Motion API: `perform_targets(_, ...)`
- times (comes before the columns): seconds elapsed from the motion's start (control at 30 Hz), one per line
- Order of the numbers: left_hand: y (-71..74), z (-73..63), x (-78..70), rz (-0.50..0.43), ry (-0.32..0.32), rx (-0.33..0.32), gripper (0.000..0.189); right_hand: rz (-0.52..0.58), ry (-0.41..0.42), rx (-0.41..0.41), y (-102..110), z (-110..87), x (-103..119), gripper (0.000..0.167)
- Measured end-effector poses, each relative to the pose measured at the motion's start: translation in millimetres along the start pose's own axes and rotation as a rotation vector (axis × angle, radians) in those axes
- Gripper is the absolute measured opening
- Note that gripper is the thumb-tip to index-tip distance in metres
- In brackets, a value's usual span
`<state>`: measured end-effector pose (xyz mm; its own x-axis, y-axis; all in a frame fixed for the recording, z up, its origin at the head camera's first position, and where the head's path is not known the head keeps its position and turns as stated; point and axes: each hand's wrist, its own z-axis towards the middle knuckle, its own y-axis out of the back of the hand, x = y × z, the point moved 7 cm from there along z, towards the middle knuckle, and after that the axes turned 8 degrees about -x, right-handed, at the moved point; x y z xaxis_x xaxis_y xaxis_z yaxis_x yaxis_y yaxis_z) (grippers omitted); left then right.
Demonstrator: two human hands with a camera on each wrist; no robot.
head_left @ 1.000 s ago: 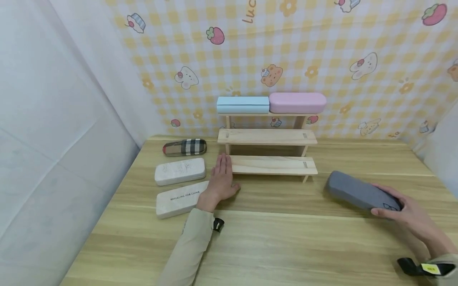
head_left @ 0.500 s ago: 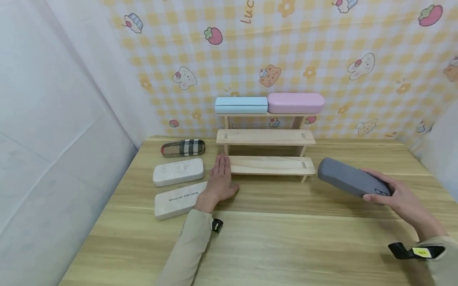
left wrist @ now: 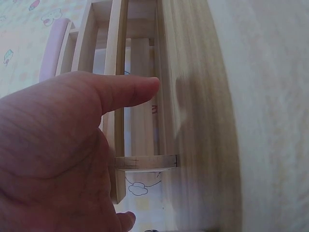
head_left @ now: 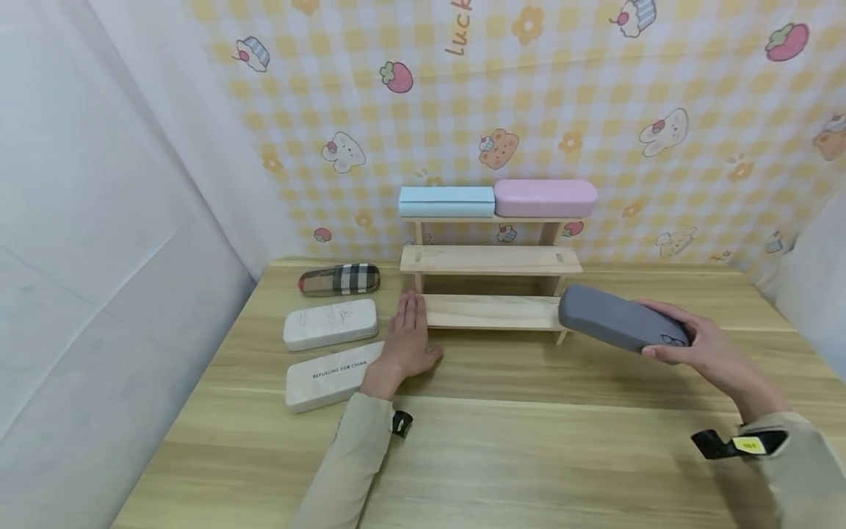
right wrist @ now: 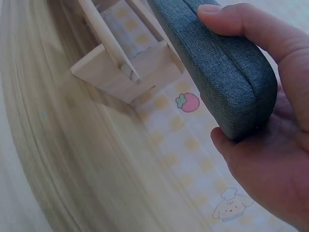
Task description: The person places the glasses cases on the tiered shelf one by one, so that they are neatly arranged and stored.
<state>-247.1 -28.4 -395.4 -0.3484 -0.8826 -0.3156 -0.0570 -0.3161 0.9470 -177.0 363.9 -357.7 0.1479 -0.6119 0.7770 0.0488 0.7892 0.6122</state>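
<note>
My right hand (head_left: pixel 694 342) grips one end of a dark grey glasses case (head_left: pixel 621 319), thumb on the near side and fingers on the far side. The case is held in the air, its far end overlapping the right end of the lowest step of a wooden three-tier rack (head_left: pixel 492 312). In the right wrist view the case (right wrist: pixel 217 67) shows a fabric-like surface and a seam. With straight fingers my left hand (head_left: pixel 405 345) touches the left end of that lowest step. A light blue case (head_left: pixel 446 202) and a pink case (head_left: pixel 545 198) lie side by side on the top tier.
Left of the rack lie a plaid case (head_left: pixel 340 280), a white patterned case (head_left: pixel 330 324) and a white lettered case (head_left: pixel 333 377), partly behind my left hand. A yellow checked cloth (head_left: pixel 436 110) hangs behind the wooden table (head_left: pixel 529 455). A white wall (head_left: pixel 99 257) stands at left.
My right hand has carried the grey glasses case left and up, from beside the rack to the lowest step's right end. The left hand stays at the step's left end.
</note>
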Motion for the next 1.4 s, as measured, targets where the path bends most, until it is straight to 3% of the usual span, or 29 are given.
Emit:
perform_targets(0.53, -1.3, 0.1, -3.8, 0.0, 0.0, 0.012, 0.094, -0.006, -0.05, 0.003, -15.6, 29.8, 18.6, 0.067)
perform_targets(1.4, -1.1, 0.4, -1.3, -0.004, 0.022, 0.003, 0.091, 0.094, -0.012, 0.085, -51.8, 89.5, 66.4, 0.066)
